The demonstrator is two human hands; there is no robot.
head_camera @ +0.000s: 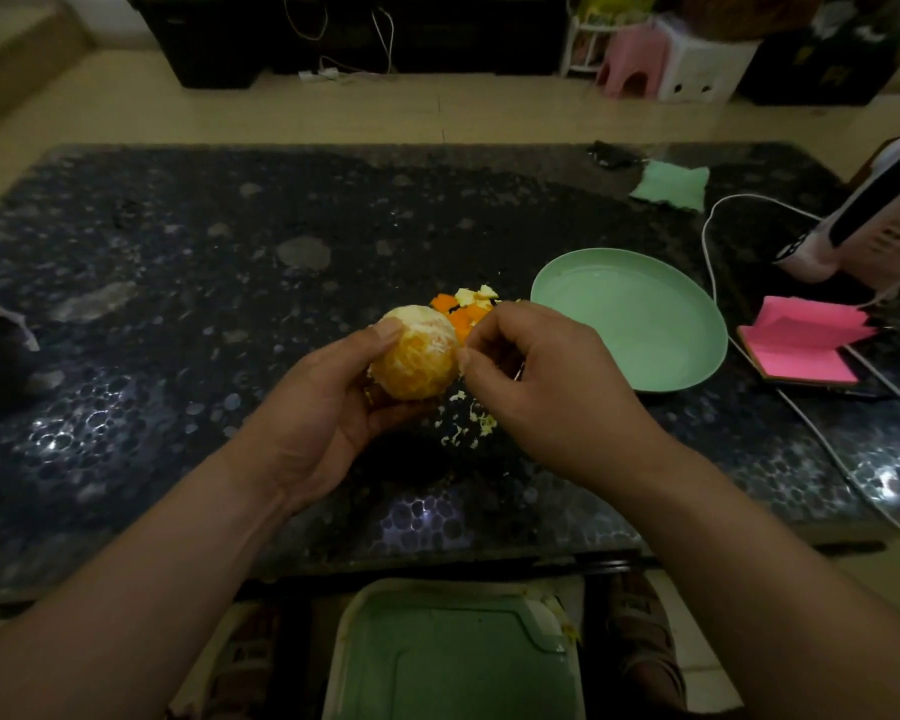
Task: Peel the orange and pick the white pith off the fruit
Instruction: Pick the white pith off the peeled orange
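Orange (418, 359), peeled, sits gripped in my left hand (328, 407); my right hand (546, 376) fingertips (463, 358) pinch pith at its side.

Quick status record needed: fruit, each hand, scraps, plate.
fruit: orange, peel off, patches of white pith left
left hand: left hand cups the orange from below, thumb on top
right hand: right hand pinches at the orange's right side
scraps: peel pieces behind the orange; pith bits on the table
plate: green plate, empty, right of the hands

Home living room: low glass table (178, 283), pink stool (627, 65), tiled floor (437, 114).
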